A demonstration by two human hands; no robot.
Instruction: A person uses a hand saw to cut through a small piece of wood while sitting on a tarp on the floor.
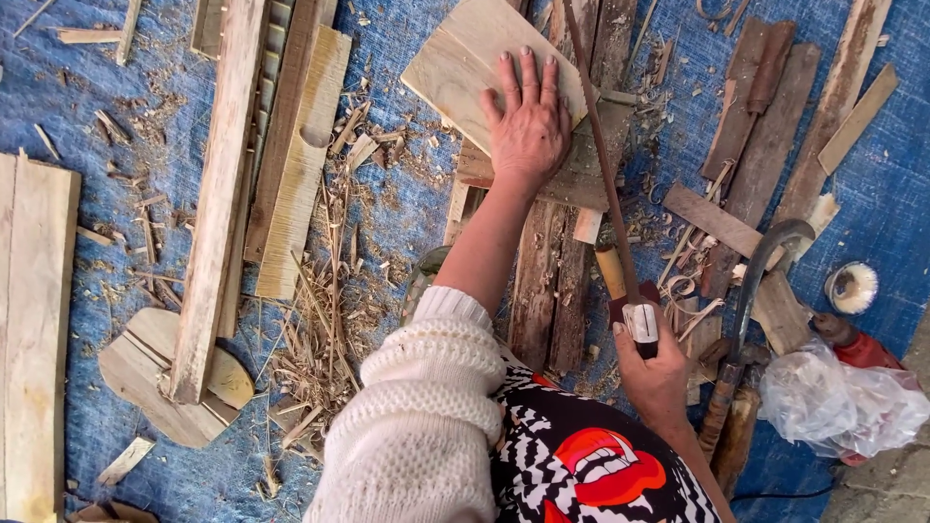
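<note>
A blue tarpaulin (407, 208) covers the ground, strewn with planks, offcuts, shavings and straw-like splinters. No walls are visible; a strip of bare ground shows at the lower right corner.

A pale flat board (455, 63) lies across darker planks (552, 281) near the top centre. The left hand (528, 121) lies flat on it, fingers spread fully, pressing down without gripping.

The right hand (654, 373) is closed around the handle of a long thin saw blade (601, 155), which runs up past the board's right edge, just beside the left hand.

Risk, as judged: the blade passes close to the spread fingers, and a slip could cut them. The board rests on uneven planks and could rock. Loose shavings could let it slide.

A curved tool (760, 266), a small round brush (852, 288) and a crumpled plastic bag (838, 402) lie to the right.
</note>
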